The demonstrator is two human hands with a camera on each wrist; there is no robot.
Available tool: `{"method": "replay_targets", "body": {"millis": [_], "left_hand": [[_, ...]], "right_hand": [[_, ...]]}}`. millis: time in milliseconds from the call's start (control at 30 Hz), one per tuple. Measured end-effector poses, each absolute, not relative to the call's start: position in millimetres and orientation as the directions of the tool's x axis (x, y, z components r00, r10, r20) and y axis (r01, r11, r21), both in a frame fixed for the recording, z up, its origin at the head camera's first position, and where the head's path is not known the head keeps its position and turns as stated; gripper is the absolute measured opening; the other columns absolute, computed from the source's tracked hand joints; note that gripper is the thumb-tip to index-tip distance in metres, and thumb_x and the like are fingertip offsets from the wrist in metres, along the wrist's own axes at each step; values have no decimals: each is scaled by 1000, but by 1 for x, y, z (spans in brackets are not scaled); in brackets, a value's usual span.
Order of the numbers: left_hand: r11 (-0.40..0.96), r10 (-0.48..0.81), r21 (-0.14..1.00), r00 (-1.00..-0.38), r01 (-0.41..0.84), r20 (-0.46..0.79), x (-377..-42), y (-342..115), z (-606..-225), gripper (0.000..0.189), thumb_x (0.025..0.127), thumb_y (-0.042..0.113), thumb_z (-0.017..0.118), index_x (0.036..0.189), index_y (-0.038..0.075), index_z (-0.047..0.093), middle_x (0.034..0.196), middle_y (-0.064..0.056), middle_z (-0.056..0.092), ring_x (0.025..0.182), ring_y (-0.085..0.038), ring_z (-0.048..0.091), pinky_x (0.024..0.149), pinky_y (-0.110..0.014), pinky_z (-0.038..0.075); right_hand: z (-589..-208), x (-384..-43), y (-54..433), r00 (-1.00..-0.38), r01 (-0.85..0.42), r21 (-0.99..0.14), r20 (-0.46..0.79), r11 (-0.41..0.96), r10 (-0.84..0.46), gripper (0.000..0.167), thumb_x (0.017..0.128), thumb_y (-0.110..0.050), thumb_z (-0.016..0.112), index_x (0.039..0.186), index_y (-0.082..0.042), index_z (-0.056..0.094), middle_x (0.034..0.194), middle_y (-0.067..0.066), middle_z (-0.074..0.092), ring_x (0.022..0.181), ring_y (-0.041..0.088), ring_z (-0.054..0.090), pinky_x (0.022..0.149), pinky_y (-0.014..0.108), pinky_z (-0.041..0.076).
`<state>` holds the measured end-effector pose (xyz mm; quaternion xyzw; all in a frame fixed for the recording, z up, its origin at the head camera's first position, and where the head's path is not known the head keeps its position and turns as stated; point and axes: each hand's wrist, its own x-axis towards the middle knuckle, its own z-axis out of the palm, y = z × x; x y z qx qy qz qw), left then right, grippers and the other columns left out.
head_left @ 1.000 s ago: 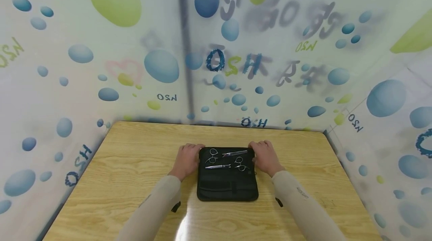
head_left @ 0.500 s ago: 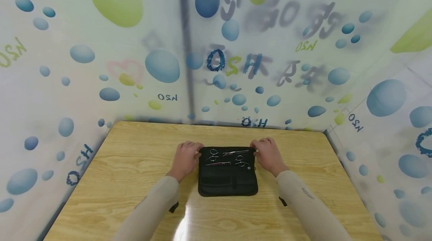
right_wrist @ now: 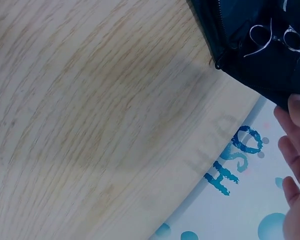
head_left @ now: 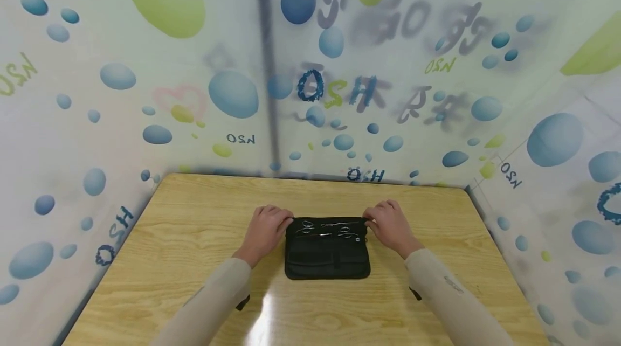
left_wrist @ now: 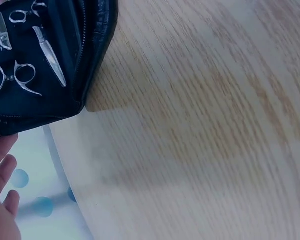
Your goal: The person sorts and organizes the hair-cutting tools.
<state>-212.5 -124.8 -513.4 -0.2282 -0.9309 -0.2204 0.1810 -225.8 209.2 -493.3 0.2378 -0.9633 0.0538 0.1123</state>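
Note:
A black zip-up scissor case (head_left: 310, 268) lies spread on the wooden table, its far half tilted up off the tabletop. Two pairs of silver hairdressing scissors (left_wrist: 51, 56) are tucked into that raised half. My left hand (head_left: 266, 229) pinches the far left corner between thumb and fingers. At the far right corner, my right hand (head_left: 392, 229) has the same kind of pinch, thumb on the inner face in the right wrist view. The near half, with a flat pocket and a strap, stays down on the table. A zip (left_wrist: 84, 30) runs along the case's edge.
The wooden table (head_left: 194, 216) reaches back to walls (head_left: 417, 92) printed with blue and green bubbles and lettering. Its back edge lies a short way beyond my hands. Bright glare (head_left: 262, 319) shows on the tabletop nearer me.
The far half of the case has tilted up towards me, so the scissors look foreshortened. Both hands have shifted from resting at the sides to pinching the corners, wrists turning outward.

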Motion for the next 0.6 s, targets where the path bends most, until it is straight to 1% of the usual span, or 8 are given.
{"method": "replay_targets", "body": {"millis": [133, 333, 433, 600], "left_hand": [[787, 383, 289, -798, 546, 466, -210, -127, -515, 8, 94, 23, 65, 96, 20, 72, 92, 6, 74, 94, -20, 65, 92, -46, 47], [773, 421, 302, -807, 558, 414, -205, -131, -515, 10, 94, 26, 65, 94, 21, 73, 92, 6, 74, 94, -20, 65, 93, -47, 47], [760, 446, 303, -800, 575, 401, -203, -134, -516, 9, 93, 27, 66, 94, 21, 73, 90, 7, 74, 94, -19, 65, 93, -47, 48], [721, 491, 325, -782, 612, 385, -198, -138, -515, 7, 91, 25, 69, 92, 21, 75, 88, 8, 73, 92, -16, 64, 92, -46, 49]], "right_hand": [[-492, -221, 213, -865, -480, -74, 208, 874, -457, 7, 85, -22, 75, 91, -19, 72, 85, -5, 72, 92, 21, 63, 99, 49, 42], [-488, -214, 213, -860, -505, -122, 152, 855, -487, 6, 86, -20, 75, 89, -19, 71, 88, -4, 72, 98, 23, 63, 103, 50, 41], [-485, -210, 213, -854, -520, -147, 113, 842, -507, 7, 86, -19, 75, 89, -18, 69, 88, -4, 72, 100, 23, 63, 103, 50, 41], [-485, -211, 215, -839, -539, -189, 36, 821, -543, 11, 85, -17, 75, 96, -17, 74, 92, -5, 74, 95, 20, 64, 104, 51, 40]]}}
